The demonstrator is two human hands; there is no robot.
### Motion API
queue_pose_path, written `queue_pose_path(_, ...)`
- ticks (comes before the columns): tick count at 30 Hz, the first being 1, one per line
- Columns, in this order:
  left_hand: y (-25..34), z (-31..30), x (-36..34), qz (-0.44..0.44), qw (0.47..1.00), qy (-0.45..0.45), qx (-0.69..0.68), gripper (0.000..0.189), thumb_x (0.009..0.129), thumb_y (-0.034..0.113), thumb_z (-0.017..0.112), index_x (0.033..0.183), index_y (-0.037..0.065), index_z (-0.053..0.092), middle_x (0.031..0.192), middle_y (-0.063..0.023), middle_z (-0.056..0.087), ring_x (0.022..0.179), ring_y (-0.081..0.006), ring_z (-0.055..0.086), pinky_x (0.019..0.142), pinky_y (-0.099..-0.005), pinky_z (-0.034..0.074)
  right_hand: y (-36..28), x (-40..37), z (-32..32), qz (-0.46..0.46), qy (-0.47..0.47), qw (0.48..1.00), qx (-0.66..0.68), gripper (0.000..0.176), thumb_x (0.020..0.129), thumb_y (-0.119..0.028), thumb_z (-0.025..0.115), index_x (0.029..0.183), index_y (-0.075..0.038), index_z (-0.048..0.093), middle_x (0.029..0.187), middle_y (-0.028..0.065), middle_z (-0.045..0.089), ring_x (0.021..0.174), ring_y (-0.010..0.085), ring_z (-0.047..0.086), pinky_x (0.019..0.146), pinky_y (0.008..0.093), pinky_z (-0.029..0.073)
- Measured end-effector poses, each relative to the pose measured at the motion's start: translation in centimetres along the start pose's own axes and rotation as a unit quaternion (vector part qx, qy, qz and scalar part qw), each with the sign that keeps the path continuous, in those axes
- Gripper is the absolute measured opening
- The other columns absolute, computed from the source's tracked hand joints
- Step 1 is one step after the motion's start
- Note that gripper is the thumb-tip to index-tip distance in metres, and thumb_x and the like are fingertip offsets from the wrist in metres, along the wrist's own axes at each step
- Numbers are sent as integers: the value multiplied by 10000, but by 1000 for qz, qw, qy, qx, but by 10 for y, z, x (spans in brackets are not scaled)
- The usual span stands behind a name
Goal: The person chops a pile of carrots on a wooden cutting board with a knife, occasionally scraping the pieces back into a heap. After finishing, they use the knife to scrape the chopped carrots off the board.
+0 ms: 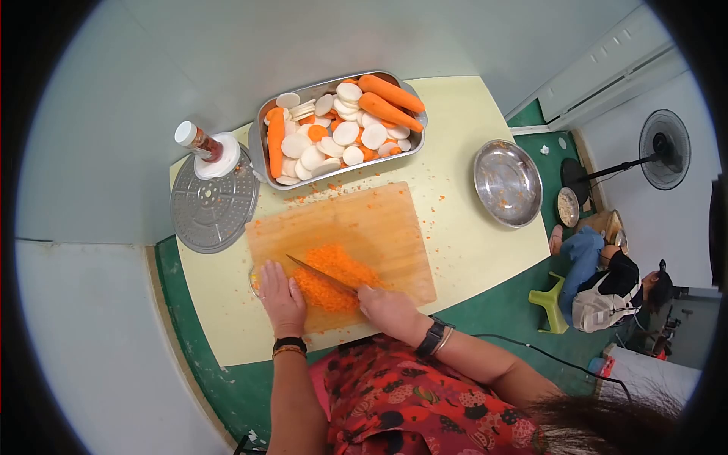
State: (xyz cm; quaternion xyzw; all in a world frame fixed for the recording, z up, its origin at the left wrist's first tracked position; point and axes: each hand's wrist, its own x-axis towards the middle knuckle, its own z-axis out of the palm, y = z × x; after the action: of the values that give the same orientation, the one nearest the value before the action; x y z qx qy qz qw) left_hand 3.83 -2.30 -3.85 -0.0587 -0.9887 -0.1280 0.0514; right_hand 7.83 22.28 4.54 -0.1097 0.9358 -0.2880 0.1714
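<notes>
My right hand (383, 309) is closed round the handle of a knife (322, 274), whose blade points up and left across a heap of finely chopped carrot (341, 265). The heap lies on a wooden cutting board (371, 216). With fingers stretched out, my left hand (282, 299) rests flat at the board's left edge, beside the chopped carrot. The rim of a small round thing (253, 280) shows by its fingertips; most of it is hidden.
Behind the board stands a metal tray (337, 179) of sliced white radish (347, 133) and carrots (390, 92). A perforated metal disc (208, 216) carries a shaker jar (199, 142). To the right sit a steel bowl (508, 183), a floor fan (664, 149) and a seated person (607, 292).
</notes>
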Motion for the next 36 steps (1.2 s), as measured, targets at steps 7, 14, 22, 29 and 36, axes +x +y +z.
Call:
queue_pose_path(7,-3,1,0,5,1000,5,5,488,959,213,438,1382,-33,444,1497,-221,369,1400,-376,318,1109,-494,248,4,5,4,4,3,1000,-2,127,919,-168,503,925,-41,509,729,156,660,662,343,663,545,456,520)
queue_pose_path(14,-1,0,2,-2,1000,0,20,494,961,214,436,1388,-35,431,1502,-223,358,1404,-382,307,1110,-495,248,8,13,0,-6,39,999,13,135,914,-178,528,912,-45,499,678,157,624,614,353,631,526,474,493)
queue_pose_path(22,0,0,2,2,1000,1,11,494,960,214,441,1385,-38,435,1499,-223,363,1403,-382,311,1106,-497,256,8,11,3,8,1,1000,-1,140,925,-180,506,920,-40,511,712,161,649,656,353,653,548,472,510)
queue_pose_path(29,-1,0,1,7,1000,2,9,497,956,215,449,1384,-39,438,1495,-215,374,1400,-376,321,1103,-494,260,8,7,3,2,9,1000,3,126,918,-161,505,923,-36,511,717,164,651,658,352,654,555,470,514)
queue_pose_path(36,0,0,0,1,1000,3,6,496,955,213,450,1386,-33,439,1497,-210,376,1401,-372,322,1102,-490,261,7,7,-2,2,30,999,18,132,918,-170,517,903,-41,497,672,172,623,620,381,627,537,493,487)
